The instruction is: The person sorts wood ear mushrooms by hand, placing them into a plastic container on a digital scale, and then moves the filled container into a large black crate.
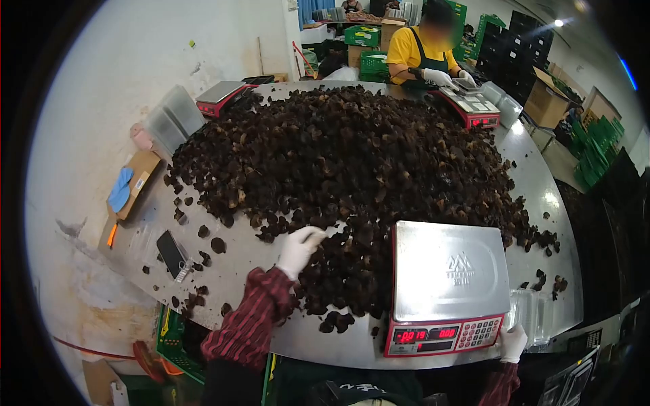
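Observation:
My left hand (298, 252), in a white glove, is at the near edge of a large heap of dark brown, wood-ear-like mushrooms (352, 162). Its fingers are bunched together toward the right; whatever may be between them is too small to make out. At the lower right, my white-gloved right hand (513, 343) is beside the front corner of a red scale (450, 271) with a bare metal plate and lit red digits. The fingers are closed at the edge of the clear plastic trays (531, 314), partly hiding their grip.
A phone (172, 255) lies on the metal table (223, 284) at left among loose pieces. Another scale (220, 97) and clear containers (172, 118) stand at back left. Opposite, a person in yellow (409, 57) works beside a third scale (474, 107). A green crate (177, 345) is below the table.

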Motion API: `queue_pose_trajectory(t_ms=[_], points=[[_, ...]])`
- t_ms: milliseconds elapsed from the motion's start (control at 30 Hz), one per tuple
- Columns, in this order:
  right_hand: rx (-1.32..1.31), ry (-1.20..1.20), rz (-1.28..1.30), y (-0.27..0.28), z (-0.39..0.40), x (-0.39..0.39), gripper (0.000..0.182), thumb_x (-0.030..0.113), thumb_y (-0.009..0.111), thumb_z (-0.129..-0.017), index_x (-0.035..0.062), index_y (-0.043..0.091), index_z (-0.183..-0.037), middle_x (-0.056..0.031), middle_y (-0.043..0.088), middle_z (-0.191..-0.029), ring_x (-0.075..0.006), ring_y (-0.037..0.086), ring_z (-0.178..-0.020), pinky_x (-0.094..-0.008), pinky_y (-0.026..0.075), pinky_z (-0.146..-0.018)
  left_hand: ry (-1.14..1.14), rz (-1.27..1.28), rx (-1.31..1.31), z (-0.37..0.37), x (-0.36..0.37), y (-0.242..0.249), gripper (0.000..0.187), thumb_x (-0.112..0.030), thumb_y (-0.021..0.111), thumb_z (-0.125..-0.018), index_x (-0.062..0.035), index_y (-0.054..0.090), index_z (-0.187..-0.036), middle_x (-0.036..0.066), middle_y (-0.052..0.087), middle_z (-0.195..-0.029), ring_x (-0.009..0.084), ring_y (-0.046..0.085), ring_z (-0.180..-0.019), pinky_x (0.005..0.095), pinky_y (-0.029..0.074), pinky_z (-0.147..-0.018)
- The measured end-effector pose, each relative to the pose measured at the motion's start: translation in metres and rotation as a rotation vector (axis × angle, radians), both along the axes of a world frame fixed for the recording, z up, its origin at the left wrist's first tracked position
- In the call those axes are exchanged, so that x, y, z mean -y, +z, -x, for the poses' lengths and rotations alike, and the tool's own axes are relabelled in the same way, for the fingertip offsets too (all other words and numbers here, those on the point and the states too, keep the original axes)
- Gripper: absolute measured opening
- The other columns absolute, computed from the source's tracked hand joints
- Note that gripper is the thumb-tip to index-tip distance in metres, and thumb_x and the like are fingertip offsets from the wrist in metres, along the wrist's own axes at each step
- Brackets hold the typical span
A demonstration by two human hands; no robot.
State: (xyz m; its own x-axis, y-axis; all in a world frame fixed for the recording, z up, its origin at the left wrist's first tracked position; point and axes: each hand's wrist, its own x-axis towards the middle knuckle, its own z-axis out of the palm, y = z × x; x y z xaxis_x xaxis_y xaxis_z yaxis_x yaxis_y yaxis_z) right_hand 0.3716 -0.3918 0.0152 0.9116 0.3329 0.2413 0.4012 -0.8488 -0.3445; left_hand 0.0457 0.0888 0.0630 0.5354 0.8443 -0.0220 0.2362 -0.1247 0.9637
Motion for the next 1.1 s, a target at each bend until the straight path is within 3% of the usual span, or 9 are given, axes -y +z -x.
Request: queue_pose_trajectory(t_ms=[67, 200, 267, 333, 433, 533, 667, 900, 1100], points=[[-0.011, -0.013, 0.001, 0.006, 0.0, 0.004, 0.034, 0.019, 0.073, -0.077, -0.0025, 0.05, -0.066, -0.0191, 0.053, -0.059, -0.0348, 0.049, -0.053, -0.0416, 0.041, -0.054, 0.069, 0.173, 0.128, 0.051, 0.001, -0.007, 0.019, -0.02, 0.061, -0.09, -0.0032, 0.067, -0.097, -0.003, 0.063, -0.078, 0.0055, 0.051, -0.065, 0.0219, 0.042, -0.058], [0.239, -0.041, -0.321, 0.058, 0.031, -0.005, 0.039, 0.015, 0.067, -0.087, -0.0013, 0.039, -0.065, -0.0092, 0.03, -0.058, -0.0161, 0.029, -0.056, -0.0319, 0.034, -0.05, 0.337, -0.197, -0.422, 0.166, 0.029, 0.025, 0.02, -0.018, 0.058, -0.091, -0.0025, 0.068, -0.083, 0.003, 0.064, -0.073, 0.0116, 0.053, -0.058, 0.0271, 0.04, -0.053], [0.216, 0.088, -0.426, 0.076, 0.051, -0.024, 0.037, 0.012, 0.07, -0.083, -0.0004, 0.04, -0.065, -0.0094, 0.03, -0.058, -0.0178, 0.029, -0.054, -0.032, 0.034, -0.05, 0.38, -0.542, -0.74, 0.242, 0.026, -0.003, 0.02, -0.019, 0.061, -0.087, -0.004, 0.068, -0.076, 0.009, 0.065, -0.071, 0.024, 0.056, -0.054, 0.0334, 0.044, -0.056], [0.273, 0.299, -0.291, 0.087, 0.067, -0.042, 0.034, 0.009, 0.074, -0.077, 0.0008, 0.044, -0.063, -0.01, 0.036, -0.057, -0.0222, 0.035, -0.051, -0.0337, 0.034, -0.05, 0.366, -0.308, -1.142, 0.291, 0.03, -0.012, 0.015, -0.021, 0.066, -0.081, -0.0074, 0.069, -0.086, 0.012, 0.066, -0.085, 0.0329, 0.06, -0.07, 0.0397, 0.047, -0.064], [0.295, 0.536, -0.189, 0.105, 0.097, -0.091, 0.031, 0.008, 0.077, -0.068, 0.0036, 0.048, -0.059, -0.0107, 0.045, -0.057, -0.0274, 0.046, -0.053, -0.0382, 0.036, -0.05, 0.35, -0.689, -1.226, 0.281, 0.061, 0.008, 0.024, -0.019, 0.068, -0.077, -0.0086, 0.067, -0.099, 0.013, 0.064, -0.101, 0.0325, 0.059, -0.094, 0.0406, 0.047, -0.079], [0.199, 0.795, -0.045, 0.102, 0.105, -0.115, 0.03, 0.013, 0.079, -0.068, 0.0056, 0.051, -0.06, -0.0097, 0.048, -0.059, -0.0281, 0.05, -0.057, -0.0382, 0.04, -0.052, 0.309, -0.718, -0.802, 0.234, 0.053, -0.002, 0.039, -0.015, 0.07, -0.074, -0.0104, 0.064, -0.112, 0.014, 0.06, -0.115, 0.0317, 0.055, -0.107, 0.0407, 0.044, -0.093], [0.103, 0.821, 0.012, 0.122, 0.118, -0.123, 0.027, 0.015, 0.079, -0.068, 0.0051, 0.054, -0.067, -0.0091, 0.05, -0.063, -0.0269, 0.051, -0.061, -0.0378, 0.04, -0.054, -0.178, -0.731, -0.4, 0.112, 0.074, -0.005, 0.036, -0.015, 0.069, -0.076, -0.0087, 0.064, -0.11, 0.014, 0.061, -0.111, 0.032, 0.056, -0.105, 0.0411, 0.046, -0.089], [0.26, 0.359, -0.288, 0.097, 0.104, -0.096, 0.016, 0.014, 0.068, -0.086, 0.0013, 0.058, -0.086, -0.0063, 0.054, -0.072, -0.0151, 0.049, -0.06, -0.0274, 0.041, -0.057, -0.445, -0.873, -0.629, -0.01, 0.109, -0.022, 0.058, -0.033, 0.072, -0.074, -0.0278, 0.053, -0.128, 0.016, 0.045, -0.135, 0.036, 0.048, -0.112, 0.0448, 0.045, -0.087], [-0.2, 0.21, -0.464, 0.084, 0.109, -0.099, 0.023, 0.02, 0.066, -0.089, -0.0013, 0.059, -0.086, -0.002, 0.056, -0.069, -0.009, 0.048, -0.058, -0.0241, 0.042, -0.055, -0.322, -0.583, -0.303, -0.009, 0.108, -0.053, 0.031, -0.002, 0.067, -0.07, -0.0113, 0.065, -0.099, 0.009, 0.057, -0.104, 0.0266, 0.057, -0.096, 0.0343, 0.048, -0.083]])
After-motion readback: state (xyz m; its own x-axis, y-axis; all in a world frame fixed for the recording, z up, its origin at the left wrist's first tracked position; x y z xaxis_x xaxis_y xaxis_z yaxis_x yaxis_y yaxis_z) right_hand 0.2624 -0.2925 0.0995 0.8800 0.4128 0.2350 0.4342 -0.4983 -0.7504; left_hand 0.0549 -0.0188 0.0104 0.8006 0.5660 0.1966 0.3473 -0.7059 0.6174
